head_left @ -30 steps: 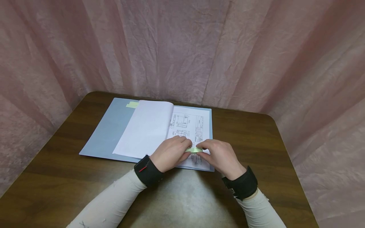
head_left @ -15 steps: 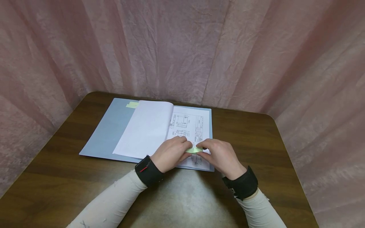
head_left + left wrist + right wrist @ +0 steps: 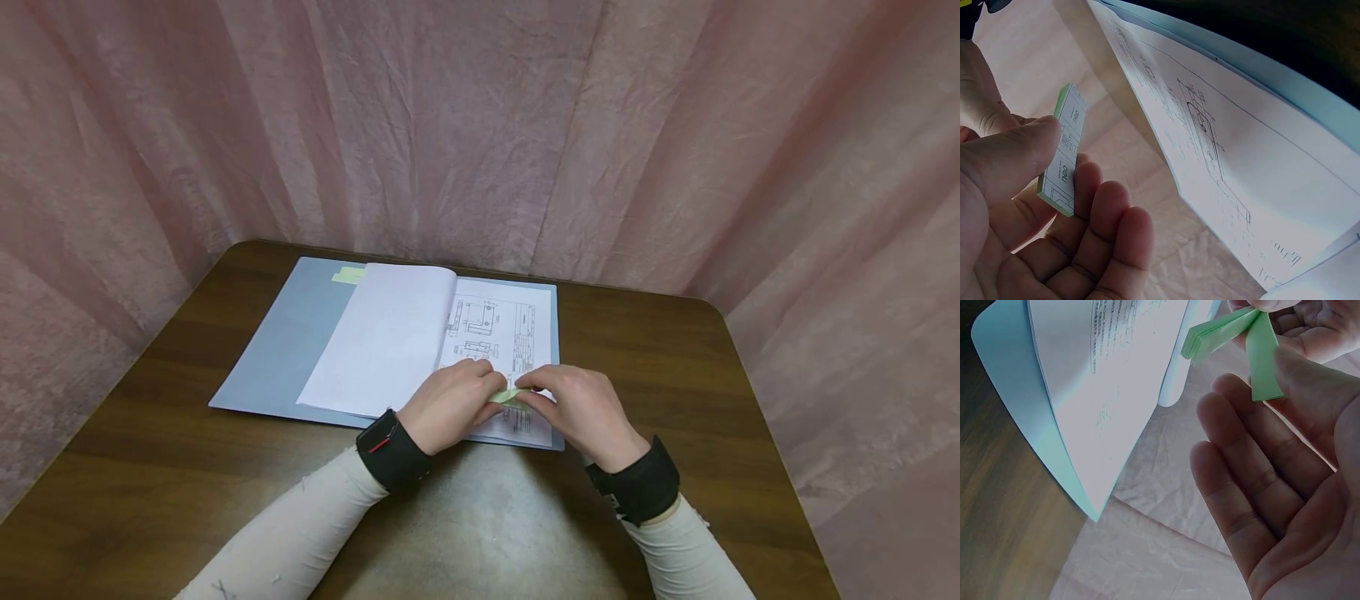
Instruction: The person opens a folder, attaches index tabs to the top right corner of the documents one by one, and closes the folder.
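A green sticky-note pad (image 3: 1216, 339) is held above the near part of a printed drawing page (image 3: 504, 293), on the right side of an open blue folder (image 3: 270, 350) lying on the bench (image 3: 652, 350). The pad is pinched in the left hand (image 3: 450, 404); a raised strip (image 3: 1265, 372) appears to be pinched between thumb and index finger of the right hand (image 3: 581, 408), though the contact is partly hidden. For clean separation, the pad is best gripped firmly where its strips meet, and a single strip drawn away slowly, so that curling and lifting of its neighbours are avoided. On the white backing (image 3: 1063, 167), "deli" seems to be printed twice, near a square code; the drawing's fine print is illegible.
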`<state>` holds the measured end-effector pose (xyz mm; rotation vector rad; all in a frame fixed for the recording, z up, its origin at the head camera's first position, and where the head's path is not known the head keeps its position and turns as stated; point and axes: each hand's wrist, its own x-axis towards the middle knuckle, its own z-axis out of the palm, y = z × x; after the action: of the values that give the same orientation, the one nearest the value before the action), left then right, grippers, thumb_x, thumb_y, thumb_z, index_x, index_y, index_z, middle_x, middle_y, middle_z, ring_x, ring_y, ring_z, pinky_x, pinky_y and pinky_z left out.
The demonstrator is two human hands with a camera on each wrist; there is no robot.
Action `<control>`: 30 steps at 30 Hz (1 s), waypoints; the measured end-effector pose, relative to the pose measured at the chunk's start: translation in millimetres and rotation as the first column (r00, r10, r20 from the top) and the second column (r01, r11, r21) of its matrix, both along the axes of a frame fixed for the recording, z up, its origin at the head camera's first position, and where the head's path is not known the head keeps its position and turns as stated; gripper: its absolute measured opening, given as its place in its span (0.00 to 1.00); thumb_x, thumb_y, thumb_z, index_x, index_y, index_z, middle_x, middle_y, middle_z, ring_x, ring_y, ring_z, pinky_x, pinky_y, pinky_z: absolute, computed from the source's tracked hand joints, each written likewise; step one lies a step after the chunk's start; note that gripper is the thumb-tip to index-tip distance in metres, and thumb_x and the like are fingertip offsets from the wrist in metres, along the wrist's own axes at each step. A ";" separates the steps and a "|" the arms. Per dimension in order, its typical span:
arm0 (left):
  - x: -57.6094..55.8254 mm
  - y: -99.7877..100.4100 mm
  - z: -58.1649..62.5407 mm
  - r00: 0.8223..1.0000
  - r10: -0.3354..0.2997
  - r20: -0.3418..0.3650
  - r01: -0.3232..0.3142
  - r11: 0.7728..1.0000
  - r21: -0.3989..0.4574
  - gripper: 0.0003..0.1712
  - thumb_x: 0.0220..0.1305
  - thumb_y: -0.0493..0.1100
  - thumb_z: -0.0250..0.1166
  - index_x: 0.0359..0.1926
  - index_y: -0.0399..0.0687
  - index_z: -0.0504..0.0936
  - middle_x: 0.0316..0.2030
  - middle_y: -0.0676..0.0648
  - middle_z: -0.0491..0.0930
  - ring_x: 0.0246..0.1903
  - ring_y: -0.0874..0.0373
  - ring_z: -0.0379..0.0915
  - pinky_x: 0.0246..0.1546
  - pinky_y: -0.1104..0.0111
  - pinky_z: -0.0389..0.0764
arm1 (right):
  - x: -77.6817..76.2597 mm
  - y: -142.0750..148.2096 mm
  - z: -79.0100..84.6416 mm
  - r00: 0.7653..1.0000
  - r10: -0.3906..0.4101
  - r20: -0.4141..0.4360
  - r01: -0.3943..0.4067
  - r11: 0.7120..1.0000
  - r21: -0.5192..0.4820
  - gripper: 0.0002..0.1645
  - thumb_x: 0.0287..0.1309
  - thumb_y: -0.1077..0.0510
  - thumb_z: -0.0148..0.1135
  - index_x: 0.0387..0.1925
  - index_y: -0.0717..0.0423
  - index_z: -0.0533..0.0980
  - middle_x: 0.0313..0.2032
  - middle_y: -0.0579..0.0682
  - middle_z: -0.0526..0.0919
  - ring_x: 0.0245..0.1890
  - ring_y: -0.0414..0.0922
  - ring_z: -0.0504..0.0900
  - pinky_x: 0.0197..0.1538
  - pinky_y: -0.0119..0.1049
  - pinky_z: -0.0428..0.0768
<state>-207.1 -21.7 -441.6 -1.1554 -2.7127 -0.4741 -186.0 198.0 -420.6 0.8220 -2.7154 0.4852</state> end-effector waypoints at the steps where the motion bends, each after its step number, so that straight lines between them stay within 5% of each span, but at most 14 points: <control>1: 0.3 0.2 -0.2 1.000 0.000 0.001 0.000 1.000 -0.002 0.15 0.58 0.50 0.73 0.45 0.53 0.85 0.34 0.56 0.77 0.33 0.62 0.69 0.36 0.70 0.72 | 0.0 -0.1 0.0 1.000 0.000 -0.008 0.000 1.000 0.002 0.09 0.56 0.47 0.72 0.40 0.40 0.87 0.36 0.32 0.84 0.31 0.29 0.77 0.32 0.28 0.73; 30: -1.1 0.8 0.8 1.000 -0.005 0.013 0.004 1.000 0.031 0.17 0.56 0.52 0.74 0.45 0.52 0.85 0.33 0.56 0.75 0.34 0.62 0.68 0.36 0.71 0.72 | -0.4 1.5 2.4 1.000 0.019 0.006 -0.019 0.999 -0.027 0.12 0.51 0.49 0.75 0.39 0.40 0.87 0.36 0.32 0.84 0.33 0.30 0.79 0.34 0.28 0.74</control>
<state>-208.2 -20.9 -440.8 -1.1550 -2.7042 -0.5239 -186.4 199.4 -418.2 0.8415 -2.7027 0.5287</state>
